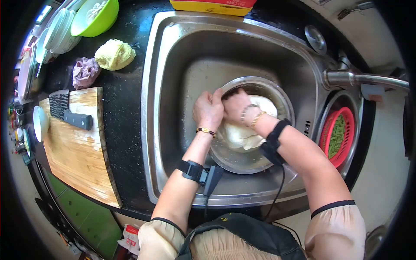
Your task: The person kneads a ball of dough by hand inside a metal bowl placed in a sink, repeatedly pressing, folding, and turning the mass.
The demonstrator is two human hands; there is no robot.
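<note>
A round steel bowl (242,161) sits tilted in the sink (182,52), with a white soft mass (242,134) inside it. My left hand (208,109) rests on the bowl's left rim, fingers curled over the edge. My right hand (236,105) is at the bowl's upper rim beside the left, fingers bent down into the bowl by the white mass. What the fingers hold is hidden. Both wrists carry bracelets and black bands with cables.
The tap (364,79) reaches in from the right. A red colander (349,130) with green vegetables sits in the right basin. On the left counter lie a wooden board (78,151) with a cleaver (67,112), two cloths (115,54), a green bowl (97,19) and stacked dishes.
</note>
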